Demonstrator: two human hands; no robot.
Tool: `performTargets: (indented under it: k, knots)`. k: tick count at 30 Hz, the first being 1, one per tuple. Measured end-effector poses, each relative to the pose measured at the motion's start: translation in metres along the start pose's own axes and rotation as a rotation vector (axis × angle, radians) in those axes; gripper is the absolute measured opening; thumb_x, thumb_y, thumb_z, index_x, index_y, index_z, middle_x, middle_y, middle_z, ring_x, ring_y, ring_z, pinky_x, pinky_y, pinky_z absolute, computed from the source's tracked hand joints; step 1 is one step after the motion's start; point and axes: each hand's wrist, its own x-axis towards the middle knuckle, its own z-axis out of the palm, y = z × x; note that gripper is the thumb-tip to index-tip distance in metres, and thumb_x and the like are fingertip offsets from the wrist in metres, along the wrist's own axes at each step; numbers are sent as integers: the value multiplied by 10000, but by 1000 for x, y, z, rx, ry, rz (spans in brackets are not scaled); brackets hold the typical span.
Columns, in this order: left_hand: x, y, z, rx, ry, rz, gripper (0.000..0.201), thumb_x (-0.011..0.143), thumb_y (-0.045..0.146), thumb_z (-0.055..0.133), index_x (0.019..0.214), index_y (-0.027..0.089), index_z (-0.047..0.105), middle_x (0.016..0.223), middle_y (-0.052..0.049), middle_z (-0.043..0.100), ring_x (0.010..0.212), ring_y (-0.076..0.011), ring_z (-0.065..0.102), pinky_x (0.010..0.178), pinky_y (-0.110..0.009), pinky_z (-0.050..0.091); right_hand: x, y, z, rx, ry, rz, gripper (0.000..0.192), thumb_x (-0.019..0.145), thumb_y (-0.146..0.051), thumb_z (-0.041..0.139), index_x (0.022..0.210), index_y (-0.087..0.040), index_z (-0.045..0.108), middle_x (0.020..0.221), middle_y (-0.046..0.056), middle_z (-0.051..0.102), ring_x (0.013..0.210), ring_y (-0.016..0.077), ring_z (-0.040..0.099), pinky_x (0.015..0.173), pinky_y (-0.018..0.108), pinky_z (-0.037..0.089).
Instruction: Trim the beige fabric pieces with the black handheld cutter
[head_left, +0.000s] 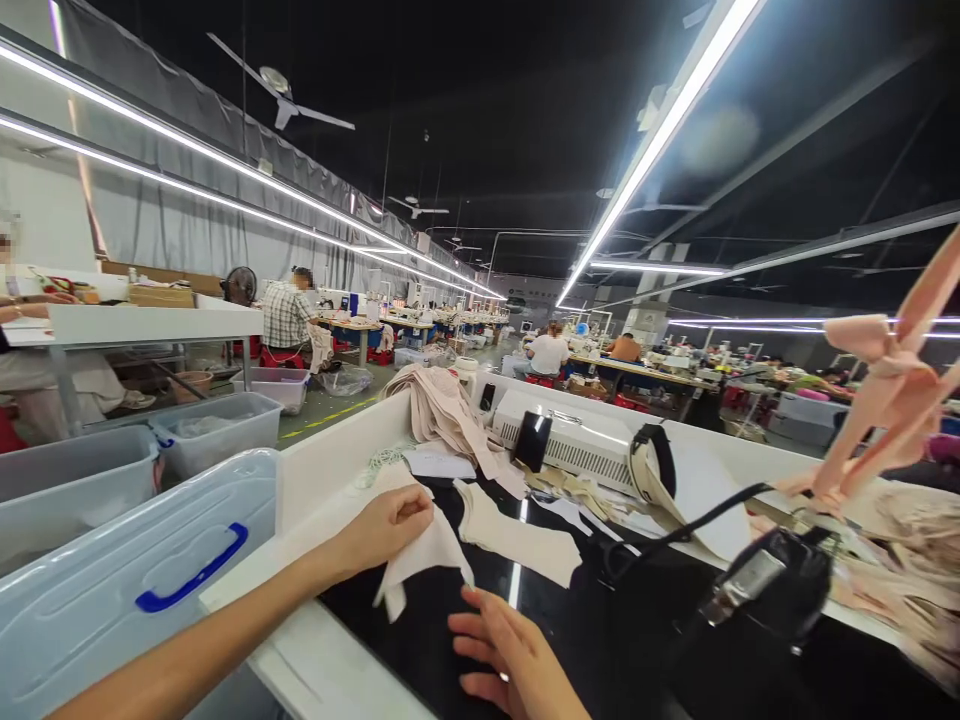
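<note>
My left hand (386, 525) pinches the upper edge of a small beige fabric piece (424, 560) that hangs down onto a shiny black work surface (427, 640). Just below and to the right, my right hand (510, 655) lies flat on that black surface, fingers spread, empty, its fingertips close to the fabric's lower edge. A longer beige fabric piece (517, 540) lies on the black surface a little beyond. More beige fabric (446, 410) is heaped farther back on the white table (330, 465).
A white machine (570, 445) stands behind the fabric. A black iron-like tool (757, 590) with a cable sits at right, pink straps (892, 390) hanging above it. Clear plastic bins (135, 570) stand at left. Other people sit at tables across the hall.
</note>
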Motion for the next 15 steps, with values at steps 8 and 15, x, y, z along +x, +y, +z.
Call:
performTargets:
  k: [8,15]
  knots:
    - [-20,30,40,-250,-291,-113,386,831,568,609,826,190,533,731,34,473,665,-127,386,591,-237,297,-19,-6,-1,318,26,6,567,656,-608,908,1009,-212,707,830,11,731,700,126,672,602,206,536]
    - [-31,24,68,-456,-499,-534,826,687,1010,459,850,203,522,665,22,502,517,-101,347,458,-225,206,-31,-2,-11,204,-71,-36,587,681,-637,887,997,-172,720,646,-20,637,484,62,526,435,162,435]
